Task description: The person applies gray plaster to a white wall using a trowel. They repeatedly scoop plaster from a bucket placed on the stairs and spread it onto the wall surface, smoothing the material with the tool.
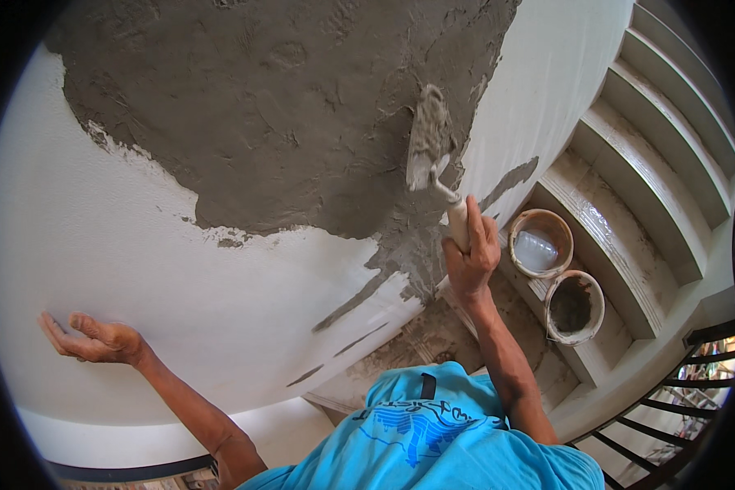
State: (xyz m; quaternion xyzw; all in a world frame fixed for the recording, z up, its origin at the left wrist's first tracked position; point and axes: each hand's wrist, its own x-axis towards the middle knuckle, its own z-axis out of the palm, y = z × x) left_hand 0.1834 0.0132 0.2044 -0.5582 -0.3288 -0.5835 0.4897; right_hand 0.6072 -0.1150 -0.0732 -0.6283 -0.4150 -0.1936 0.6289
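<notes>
A trowel (457,219) with a pale handle is gripped in my right hand (473,257). Grey wet mortar (434,122) lies on its blade, which is over the plastered patch near that patch's right edge; whether the blade touches it I cannot tell. The grey plaster (294,122) covers the upper middle of the white wall (220,302), with a ragged lower border and smears running down. Out to the left, my left hand (98,339) holds nothing visible, its fingers partly curled and the thumb apart, close to the bare white wall.
Curved stairs (629,163) climb along the right, with wet splashes on the treads. Two buckets stand on the steps: one with whitish water (541,242), one with grey mortar inside (574,307). A dark railing (670,400) bounds the lower right.
</notes>
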